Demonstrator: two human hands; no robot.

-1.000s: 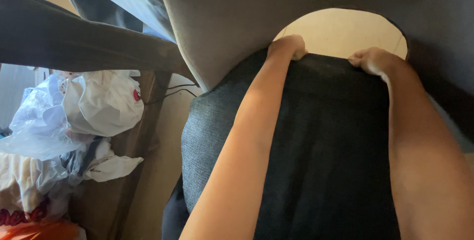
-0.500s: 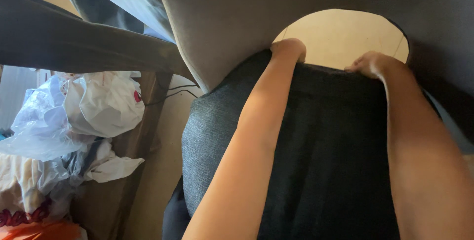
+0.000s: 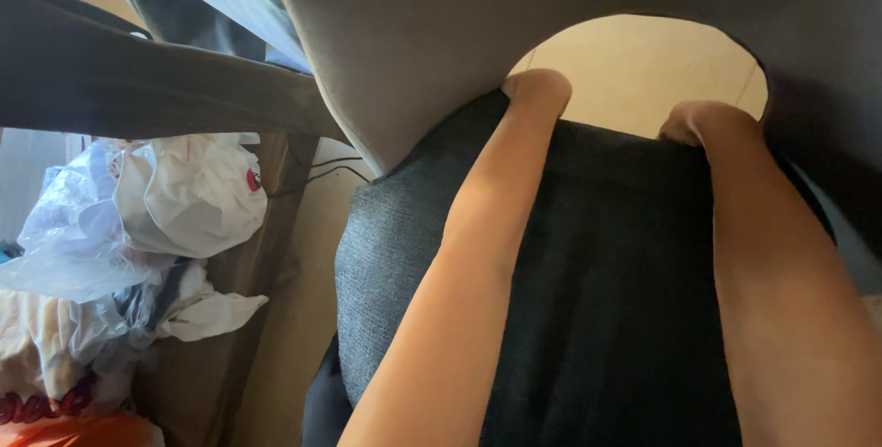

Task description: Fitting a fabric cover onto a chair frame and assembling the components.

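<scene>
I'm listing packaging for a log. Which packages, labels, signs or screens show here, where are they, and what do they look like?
White plastic bag: left, crumpled and bulging, with a small red mark.
Clear plastic bag: far left beside it, wrinkled and see-through.
Orange package: bottom left corner, only partly in view.
No signs or screens.

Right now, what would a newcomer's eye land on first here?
Two bare forearms reaching forward, the left hand and right hand curled over the far edge of a dark grey fabric cushion, centre frame. At left, a heap of crumpled white plastic bags sits under a dark beam.
</scene>
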